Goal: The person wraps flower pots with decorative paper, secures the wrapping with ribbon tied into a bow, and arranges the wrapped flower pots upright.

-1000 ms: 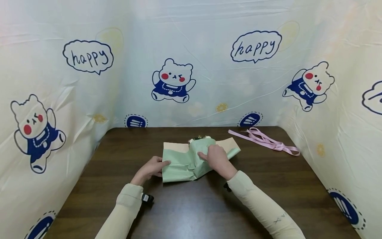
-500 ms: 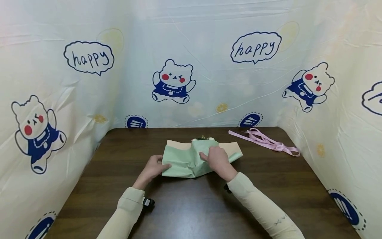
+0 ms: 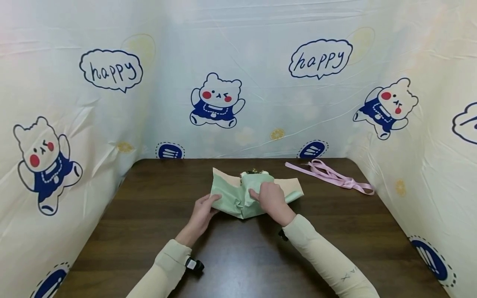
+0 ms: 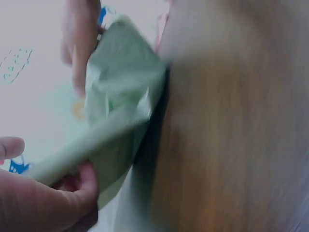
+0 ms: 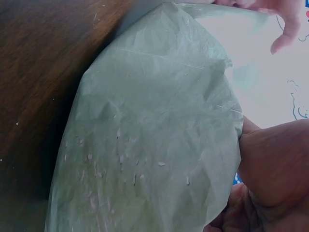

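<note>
Green wrapping paper [image 3: 228, 195] with a beige inner side stands partly folded near the middle of the table. Small white flowers with dark green leaves [image 3: 255, 171] peek over its top edge; their stems are hidden. My left hand [image 3: 199, 214] holds the paper's left edge, which rises at a slant; in the left wrist view, fingers [image 4: 87, 180] curl against the underside. On the folded right part, my right hand [image 3: 273, 200] grips the paper, its thumb pointing left across the front. The right wrist view shows the creased green paper [image 5: 159, 116] beside that hand.
A pink ribbon [image 3: 337, 179], loosely looped, lies at the table's back right. The dark wooden table [image 3: 227, 260] ends at a printed cloth backdrop [image 3: 261, 107], which also closes off both sides.
My left hand has moved right and inward, and the left side of the paper has lifted and narrowed with it. The right hand shifted slightly right, then stayed in place, holding the paper.
</note>
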Available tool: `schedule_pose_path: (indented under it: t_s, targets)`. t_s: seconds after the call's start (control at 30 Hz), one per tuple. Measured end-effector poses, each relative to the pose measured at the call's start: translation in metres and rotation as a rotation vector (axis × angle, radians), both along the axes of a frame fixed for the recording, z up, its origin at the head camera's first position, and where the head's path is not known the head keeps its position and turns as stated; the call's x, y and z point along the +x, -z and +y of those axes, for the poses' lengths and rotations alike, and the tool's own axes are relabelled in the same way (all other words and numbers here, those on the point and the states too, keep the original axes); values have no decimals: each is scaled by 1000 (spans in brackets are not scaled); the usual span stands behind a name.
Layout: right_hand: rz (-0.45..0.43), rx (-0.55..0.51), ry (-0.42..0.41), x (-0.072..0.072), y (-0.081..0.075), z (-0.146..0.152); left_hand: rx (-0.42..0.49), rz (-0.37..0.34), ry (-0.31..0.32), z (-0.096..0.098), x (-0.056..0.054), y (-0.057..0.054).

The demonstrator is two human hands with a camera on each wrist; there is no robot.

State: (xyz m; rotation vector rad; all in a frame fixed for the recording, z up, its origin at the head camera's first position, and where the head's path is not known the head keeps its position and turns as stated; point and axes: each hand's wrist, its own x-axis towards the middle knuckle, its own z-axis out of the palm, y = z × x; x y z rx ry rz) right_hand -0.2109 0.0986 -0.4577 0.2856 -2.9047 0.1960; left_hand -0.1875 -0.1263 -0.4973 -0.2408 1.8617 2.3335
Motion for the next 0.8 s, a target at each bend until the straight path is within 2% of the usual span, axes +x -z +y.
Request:
schedule_pose_path:
  t_s: [0.13, 0.2, 0.37, 0.5, 0.63, 0.8]
  targets:
    - [19, 1, 1, -1, 2, 0, -30, -21, 33, 10, 7, 7]
    - [22, 3, 1, -2, 2, 0, -79, -9, 20, 12, 8, 11]
    - [-14, -3, 3, -1, 1, 0, -197, 33, -40, 4, 11, 21]
    - [-48, -20, 16, 0, -1, 0, -288, 41, -37, -5, 13, 25]
    - [-80, -35, 28, -1, -2, 2, -304, 36, -22, -10, 10, 24]
    - [-83, -44, 19, 0, -3, 5, -252, 20, -28, -20, -3, 16]
